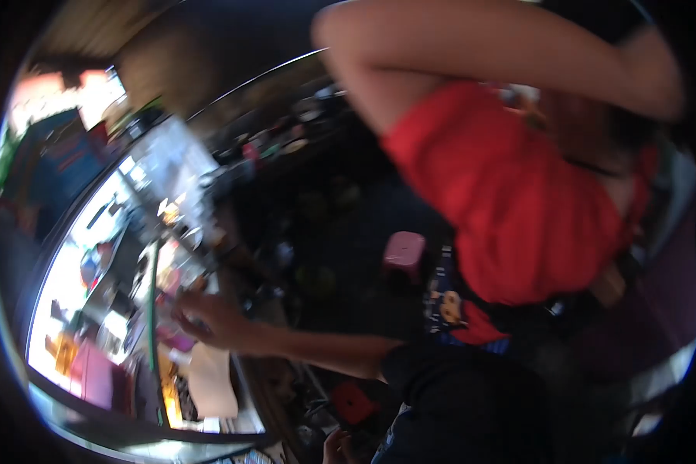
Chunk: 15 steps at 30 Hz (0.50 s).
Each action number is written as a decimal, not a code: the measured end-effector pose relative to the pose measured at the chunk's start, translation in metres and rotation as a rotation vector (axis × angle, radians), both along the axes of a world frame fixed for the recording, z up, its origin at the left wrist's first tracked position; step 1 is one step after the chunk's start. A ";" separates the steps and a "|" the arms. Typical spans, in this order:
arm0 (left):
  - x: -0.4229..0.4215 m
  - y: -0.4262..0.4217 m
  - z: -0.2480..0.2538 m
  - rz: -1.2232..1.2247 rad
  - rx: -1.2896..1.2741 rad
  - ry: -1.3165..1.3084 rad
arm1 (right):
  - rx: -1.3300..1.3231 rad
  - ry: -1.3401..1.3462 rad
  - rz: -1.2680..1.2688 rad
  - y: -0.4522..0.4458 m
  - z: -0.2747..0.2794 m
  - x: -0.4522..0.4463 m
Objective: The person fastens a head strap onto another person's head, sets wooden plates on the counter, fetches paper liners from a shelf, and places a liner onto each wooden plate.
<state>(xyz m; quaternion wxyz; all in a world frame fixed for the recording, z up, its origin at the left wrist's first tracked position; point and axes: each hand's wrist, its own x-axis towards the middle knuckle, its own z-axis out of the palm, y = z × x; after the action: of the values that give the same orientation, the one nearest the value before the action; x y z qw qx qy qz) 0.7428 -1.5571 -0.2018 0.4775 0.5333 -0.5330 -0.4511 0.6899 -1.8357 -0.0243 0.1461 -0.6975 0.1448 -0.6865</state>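
Note:
My right hand (pixel 210 319) reaches out over a cluttered counter on the left, its fingers loosely bent and apart. No held thing shows in it, though motion blurs the picture. Beneath and beside it lie a purple item (pixel 179 340) and a tan flat piece like cardboard or paper (pixel 213 383). A long green strip (pixel 153 325) runs along the counter just past the fingertips. At the bottom edge, part of my left hand (pixel 337 447) shows, low beside my dark shirt; its fingers are mostly cut off, and what it holds, if anything, is hidden.
A person in a red shirt (pixel 510 193) stands close on the right, an arm raised and bent. On the dark floor are a pink stool (pixel 404 249) and a red stool (pixel 353 402). Blurred items line a back shelf (pixel 286 143). A pink box (pixel 97 375) stands left.

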 end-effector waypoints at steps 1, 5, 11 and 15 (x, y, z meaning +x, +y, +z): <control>-0.005 -0.004 0.005 -0.078 -0.040 -0.033 | 0.059 0.009 0.044 0.027 -0.025 -0.029; -0.034 -0.016 0.036 -0.333 -0.249 -0.155 | 0.353 0.149 0.066 0.159 -0.081 -0.143; -0.105 -0.007 0.127 -0.533 -0.636 -0.187 | 0.553 0.308 -0.143 0.323 -0.057 -0.266; -0.149 0.016 0.185 -0.649 -0.930 -0.146 | 0.474 0.294 -0.505 0.398 -0.007 -0.323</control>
<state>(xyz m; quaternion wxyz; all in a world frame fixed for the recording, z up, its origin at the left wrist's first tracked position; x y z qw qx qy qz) 0.5938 -1.5407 -0.0166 0.4608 0.1061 -0.8436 -0.2546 0.3670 -1.4379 -0.0317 0.1072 -0.6780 0.4864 -0.5407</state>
